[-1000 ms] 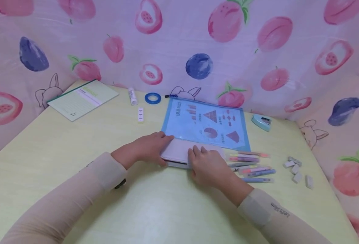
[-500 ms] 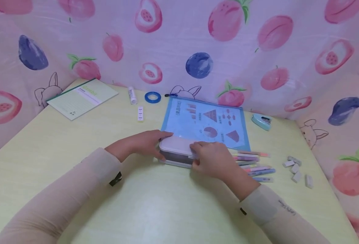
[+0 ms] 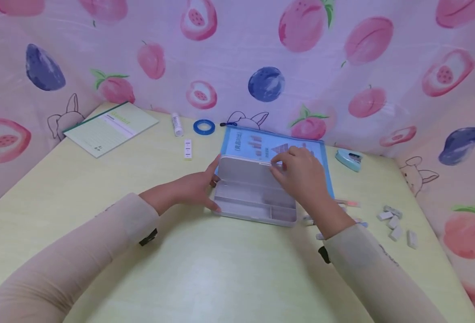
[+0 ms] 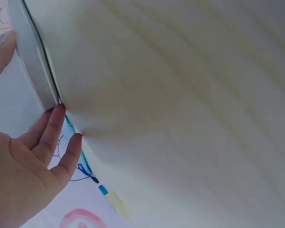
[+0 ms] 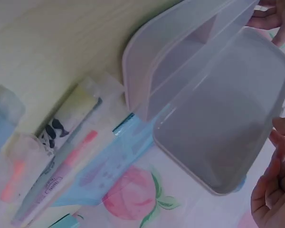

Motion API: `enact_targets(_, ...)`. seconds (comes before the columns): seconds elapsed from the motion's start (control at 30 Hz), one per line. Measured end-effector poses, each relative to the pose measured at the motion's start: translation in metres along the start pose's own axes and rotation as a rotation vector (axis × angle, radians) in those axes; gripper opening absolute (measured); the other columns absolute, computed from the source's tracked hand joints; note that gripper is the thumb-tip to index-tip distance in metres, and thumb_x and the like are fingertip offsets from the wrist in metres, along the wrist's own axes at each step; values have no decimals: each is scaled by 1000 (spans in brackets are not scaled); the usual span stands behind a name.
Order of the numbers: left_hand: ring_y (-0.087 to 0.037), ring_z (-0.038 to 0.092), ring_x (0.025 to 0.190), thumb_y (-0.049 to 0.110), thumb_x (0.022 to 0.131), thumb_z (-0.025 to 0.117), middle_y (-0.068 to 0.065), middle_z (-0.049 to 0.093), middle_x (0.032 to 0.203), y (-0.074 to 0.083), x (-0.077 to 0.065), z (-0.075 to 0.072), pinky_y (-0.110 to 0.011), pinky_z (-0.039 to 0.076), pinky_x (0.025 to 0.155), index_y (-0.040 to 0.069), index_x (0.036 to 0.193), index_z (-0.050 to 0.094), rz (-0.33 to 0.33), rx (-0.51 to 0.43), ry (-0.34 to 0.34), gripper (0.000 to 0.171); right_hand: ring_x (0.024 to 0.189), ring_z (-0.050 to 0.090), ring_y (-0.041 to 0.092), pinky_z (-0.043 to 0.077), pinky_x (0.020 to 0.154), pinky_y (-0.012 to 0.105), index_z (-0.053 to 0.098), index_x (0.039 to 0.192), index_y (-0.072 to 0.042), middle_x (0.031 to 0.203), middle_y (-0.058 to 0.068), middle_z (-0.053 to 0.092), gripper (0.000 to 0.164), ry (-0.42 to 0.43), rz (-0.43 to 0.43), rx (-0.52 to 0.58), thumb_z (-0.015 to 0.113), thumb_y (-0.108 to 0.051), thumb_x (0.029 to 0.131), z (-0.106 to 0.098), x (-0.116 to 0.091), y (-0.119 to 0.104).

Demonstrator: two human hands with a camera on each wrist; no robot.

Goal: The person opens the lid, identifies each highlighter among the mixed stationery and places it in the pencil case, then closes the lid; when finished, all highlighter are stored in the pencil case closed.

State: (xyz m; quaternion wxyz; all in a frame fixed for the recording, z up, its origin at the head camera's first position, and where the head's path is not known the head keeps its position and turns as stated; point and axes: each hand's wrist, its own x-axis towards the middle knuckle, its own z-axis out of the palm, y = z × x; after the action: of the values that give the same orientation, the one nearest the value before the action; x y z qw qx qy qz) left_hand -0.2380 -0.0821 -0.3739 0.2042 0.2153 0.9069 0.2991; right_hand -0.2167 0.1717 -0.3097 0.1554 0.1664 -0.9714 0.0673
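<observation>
A pale translucent pencil case point(image 3: 243, 210) lies on the table with its lid raised, its compartments bare. My left hand point(image 3: 191, 189) grips the case's left end, thumb at the front corner and fingers toward the back. The left wrist view shows those fingers point(image 4: 48, 135) against the case's end point(image 4: 35, 61). My right hand point(image 3: 306, 175) pinches the front edge of the lid point(image 3: 241, 172), which tilts up and back over a blue zip document pouch point(image 3: 322, 154). In the right wrist view the lid's inner face point(image 5: 218, 123) is seen. My right forearm partly hides several pens point(image 3: 346, 203).
At the right lie several white erasers point(image 3: 395, 233) and a teal stapler-like device point(image 3: 348, 159). Toward the back left are a notebook point(image 3: 110, 130), a glue stick point(image 3: 177, 124), a blue tape roll point(image 3: 204, 127) and a small white strip point(image 3: 187, 149). A fruit-print curtain point(image 3: 160, 27) hangs behind.
The right hand has lifted the case's lid from shut to raised, moving up and away from me. The left hand has stayed at the case's left end.
</observation>
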Motion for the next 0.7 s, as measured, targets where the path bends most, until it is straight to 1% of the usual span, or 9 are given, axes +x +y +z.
enact_targets(0.07, -18, 43, 118, 42, 61, 80, -4, 45, 131, 0, -1, 0, -37, 32, 102, 24, 140, -23, -9, 15, -12, 132, 68, 47, 14, 47, 54, 28, 67, 98, -21, 73, -5, 53, 20, -27, 44, -13, 59, -34, 84, 4, 6, 0)
enact_targets(0.1, -18, 43, 118, 43, 61, 80, -4, 44, 132, 0, -1, 0, -37, 31, 102, 22, 140, -23, -11, 25, -18, 131, 69, 47, 13, 44, 49, 26, 65, 99, -21, 74, -5, 55, 21, -45, 64, -10, 57, -34, 85, 6, 8, -1)
enact_targets(0.17, -18, 43, 118, 45, 61, 79, -4, 44, 132, 1, -2, 0, -37, 31, 102, 19, 141, -20, -17, 34, -20, 130, 70, 50, 13, 45, 49, 27, 61, 104, -20, 81, -4, 58, 23, -67, 91, 5, 56, -34, 86, 10, 11, -1)
enact_targets(0.23, -18, 44, 116, 44, 62, 79, -4, 44, 132, 2, -4, 0, -37, 32, 101, 16, 141, -16, -16, 35, -17, 127, 73, 51, 13, 46, 51, 27, 59, 108, -21, 88, -3, 59, 25, -73, 102, 2, 55, -34, 86, 13, 12, 0)
enact_targets(0.33, -18, 46, 114, 41, 63, 80, -4, 46, 130, 3, -6, 0, -35, 35, 99, 13, 139, -8, -7, 26, 4, 120, 74, 53, 15, 45, 50, 28, 56, 116, -21, 95, -1, 60, 31, -70, 85, -11, 55, -29, 85, 16, 10, 3)
enact_targets(0.47, -18, 50, 108, 40, 62, 81, -5, 49, 126, 5, -8, -1, -32, 39, 94, 15, 136, -3, 4, 34, 24, 115, 73, 53, 18, 43, 49, 28, 49, 124, -20, 99, 1, 59, 42, -80, 52, -30, 56, -22, 83, 18, 8, 5)
enact_targets(0.53, -18, 51, 106, 42, 60, 81, -5, 50, 125, 5, -7, -1, -32, 40, 93, 17, 137, -4, 3, 50, 24, 117, 70, 51, 19, 42, 50, 28, 47, 127, -20, 97, 2, 58, 45, -90, 43, -32, 56, -21, 82, 19, 7, 7)
enact_targets(0.63, -16, 51, 104, 46, 58, 80, -3, 50, 123, 5, -4, -2, -32, 40, 92, 20, 139, -7, -11, 79, 19, 122, 68, 47, 20, 42, 52, 29, 45, 129, -21, 98, 4, 57, 49, -120, 45, -27, 57, -21, 82, 19, 6, 11)
enact_targets(0.7, -15, 50, 103, 48, 57, 80, -2, 51, 123, 5, -2, -2, -33, 41, 92, 20, 141, -8, -17, 96, 17, 125, 71, 48, 20, 42, 53, 29, 45, 130, -21, 104, 3, 57, 48, -135, 52, -15, 56, -20, 83, 19, 4, 15)
